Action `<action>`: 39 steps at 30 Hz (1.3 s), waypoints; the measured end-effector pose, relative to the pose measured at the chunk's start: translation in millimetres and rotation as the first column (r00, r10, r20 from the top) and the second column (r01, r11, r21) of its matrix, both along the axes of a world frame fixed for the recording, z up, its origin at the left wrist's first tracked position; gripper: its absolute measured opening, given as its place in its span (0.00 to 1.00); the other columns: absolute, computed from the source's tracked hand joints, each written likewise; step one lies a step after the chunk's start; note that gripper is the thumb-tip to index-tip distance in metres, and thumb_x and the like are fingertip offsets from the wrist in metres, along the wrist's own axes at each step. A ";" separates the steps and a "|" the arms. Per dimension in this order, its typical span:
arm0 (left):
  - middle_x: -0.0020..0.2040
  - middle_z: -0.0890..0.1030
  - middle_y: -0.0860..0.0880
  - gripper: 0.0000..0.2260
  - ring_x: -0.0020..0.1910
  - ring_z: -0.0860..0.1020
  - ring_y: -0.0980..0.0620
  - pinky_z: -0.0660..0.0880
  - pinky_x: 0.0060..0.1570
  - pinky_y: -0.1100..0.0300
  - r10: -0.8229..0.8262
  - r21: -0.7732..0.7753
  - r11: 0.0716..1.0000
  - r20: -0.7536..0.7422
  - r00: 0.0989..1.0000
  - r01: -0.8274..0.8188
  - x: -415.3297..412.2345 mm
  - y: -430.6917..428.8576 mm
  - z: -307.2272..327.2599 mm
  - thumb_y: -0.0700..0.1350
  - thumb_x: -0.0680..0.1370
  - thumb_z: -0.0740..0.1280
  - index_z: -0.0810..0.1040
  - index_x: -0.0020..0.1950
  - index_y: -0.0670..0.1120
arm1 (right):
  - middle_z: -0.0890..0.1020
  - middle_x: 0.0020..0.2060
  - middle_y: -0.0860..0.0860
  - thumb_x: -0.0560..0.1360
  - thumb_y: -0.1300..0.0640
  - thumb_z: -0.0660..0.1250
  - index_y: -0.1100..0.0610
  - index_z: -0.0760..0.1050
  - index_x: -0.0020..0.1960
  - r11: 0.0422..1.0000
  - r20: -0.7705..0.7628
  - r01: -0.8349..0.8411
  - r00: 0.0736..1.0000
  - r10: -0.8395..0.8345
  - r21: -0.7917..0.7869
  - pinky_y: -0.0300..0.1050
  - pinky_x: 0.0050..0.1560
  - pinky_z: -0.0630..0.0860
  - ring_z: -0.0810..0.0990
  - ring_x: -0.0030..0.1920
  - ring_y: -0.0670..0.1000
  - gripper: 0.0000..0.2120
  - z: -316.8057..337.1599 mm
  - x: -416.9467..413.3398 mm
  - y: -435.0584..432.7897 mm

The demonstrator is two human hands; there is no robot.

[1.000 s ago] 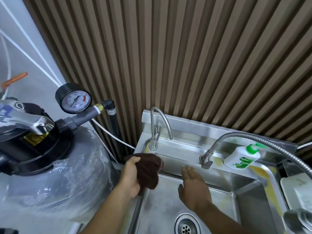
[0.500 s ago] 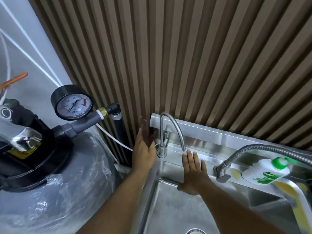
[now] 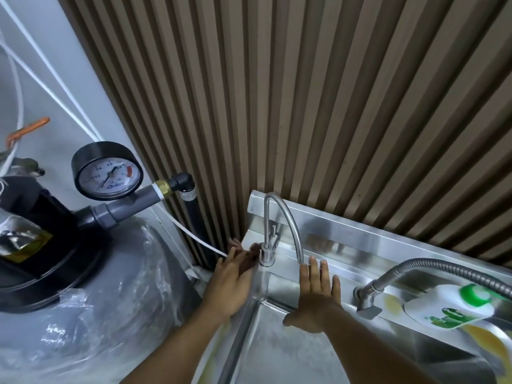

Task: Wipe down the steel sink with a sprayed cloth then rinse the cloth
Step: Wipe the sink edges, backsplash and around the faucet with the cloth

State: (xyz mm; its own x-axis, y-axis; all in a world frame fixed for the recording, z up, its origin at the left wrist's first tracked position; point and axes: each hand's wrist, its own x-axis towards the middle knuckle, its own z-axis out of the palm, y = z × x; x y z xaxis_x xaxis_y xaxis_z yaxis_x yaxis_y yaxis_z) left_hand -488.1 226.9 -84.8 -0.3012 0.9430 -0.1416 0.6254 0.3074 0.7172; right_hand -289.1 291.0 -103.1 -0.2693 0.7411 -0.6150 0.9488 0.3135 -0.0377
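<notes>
The steel sink point(image 3: 360, 242) fills the lower right, with a slim gooseneck tap point(image 3: 273, 217) at its back left corner. My left hand point(image 3: 231, 281) presses a dark brown cloth point(image 3: 249, 257) flat on the sink's left rim, right beside the tap's base. Most of the cloth is hidden under my fingers. My right hand point(image 3: 317, 297) lies flat, fingers spread, on the back ledge above the basin, just right of the tap's spout, holding nothing.
A flexible metal hose tap point(image 3: 432, 268) curves over a white soap bottle with a green cap point(image 3: 454, 306) on the ledge at right. A large plastic-wrapped grey tank point(image 3: 91, 300) with a pressure gauge point(image 3: 107, 171) stands left of the sink. A slatted brown wall rises behind.
My left hand carried the cloth from the basin's left edge up to the back corner, then down beside the tap's base. My right hand rose from the basin onto the back ledge.
</notes>
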 end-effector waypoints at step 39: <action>0.83 0.42 0.46 0.37 0.81 0.38 0.44 0.41 0.78 0.42 -0.411 -0.304 0.909 -0.555 0.723 0.284 13.1 14.5 -23.3 0.59 0.81 0.57 0.45 0.82 0.44 | 0.21 0.73 0.54 0.69 0.39 0.72 0.53 0.26 0.78 0.998 0.045 0.005 0.999 -0.008 0.069 0.62 0.75 0.31 0.20 0.73 0.59 0.62 -5.8 -3.0 -3.2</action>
